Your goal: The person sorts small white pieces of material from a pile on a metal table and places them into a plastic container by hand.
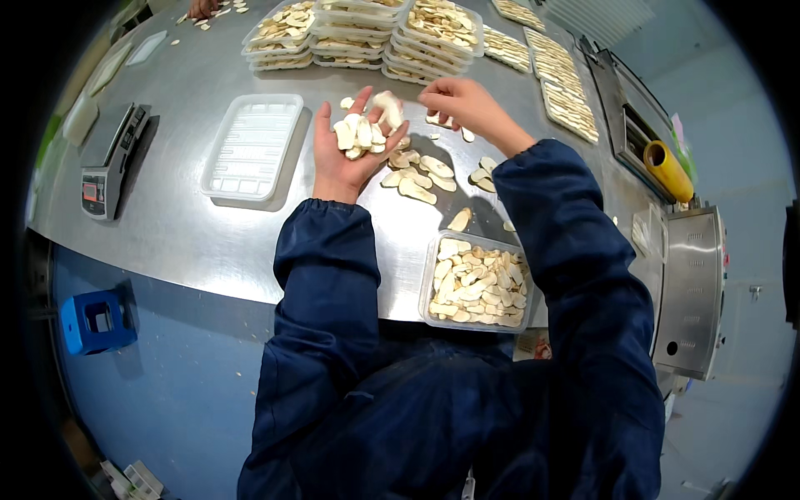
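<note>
My left hand (353, 147) is palm up, cupping a small heap of pale dried mushroom slices (361, 136). A motion-blurred slice (389, 110) shows over its fingertips. To the right, my right hand (465, 106) hovers with bent fingers; its fingertips partly hide slices (437, 120) beyond them, and whether it holds one cannot be made out. Loose slices (415, 181) are scattered on the steel table (400, 225) between my forearms. Close to my body, a clear plastic tray (426, 281) is full of slices. A bare white plastic tray (253, 147) lies left of my left hand.
Stacked filled trays (347, 50) stand at the back, and more slice-covered trays (569, 109) line the right. A digital scale (106, 162) sits at the left. A steel machine (687, 287) is at far right, a blue stool (97, 322) on the floor. Another person's hand (203, 7) shows far left.
</note>
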Tool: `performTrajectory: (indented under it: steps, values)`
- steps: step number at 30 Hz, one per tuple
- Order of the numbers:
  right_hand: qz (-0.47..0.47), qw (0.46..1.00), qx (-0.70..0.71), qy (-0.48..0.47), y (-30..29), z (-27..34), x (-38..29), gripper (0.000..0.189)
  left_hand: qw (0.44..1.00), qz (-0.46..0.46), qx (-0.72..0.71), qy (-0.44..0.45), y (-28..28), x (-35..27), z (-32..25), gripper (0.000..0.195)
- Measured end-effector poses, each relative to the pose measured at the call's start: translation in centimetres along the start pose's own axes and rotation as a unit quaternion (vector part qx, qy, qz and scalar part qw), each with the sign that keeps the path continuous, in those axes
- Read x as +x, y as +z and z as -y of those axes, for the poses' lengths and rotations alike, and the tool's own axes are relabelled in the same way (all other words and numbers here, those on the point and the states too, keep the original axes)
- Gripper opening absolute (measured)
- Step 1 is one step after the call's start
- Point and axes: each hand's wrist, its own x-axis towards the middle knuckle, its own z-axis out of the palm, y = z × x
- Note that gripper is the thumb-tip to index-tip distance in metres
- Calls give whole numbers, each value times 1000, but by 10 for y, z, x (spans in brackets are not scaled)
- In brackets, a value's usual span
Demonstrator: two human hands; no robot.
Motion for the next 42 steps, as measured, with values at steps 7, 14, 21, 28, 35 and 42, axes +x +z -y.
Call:
performTrajectory:
  steps: [7,14,21,28,35,42]
  values:
    - [-50,942,-269,-193,54,-32,59,49,983,105,-116,99,-4,-11,-45,40]
    - [95,891,-336,-291,114,6,45,59,984,68,-100,129,-26,-9,-64,38]
    - [135,831,-434,-322,32,-40,-53,51,992,-44,8,122,-15,-2,-42,37]
    - [75,958,-271,62,-89,-58,-141,28,967,-50,245,51,-13,0,-31,35]
    - [133,988,-64,50,-60,-86,-201,23,484,-105,864,90,12,-13,-24,30]
    - [53,996,-38,-54,-37,-78,-175,23,207,-141,959,134,10,-22,-20,36]
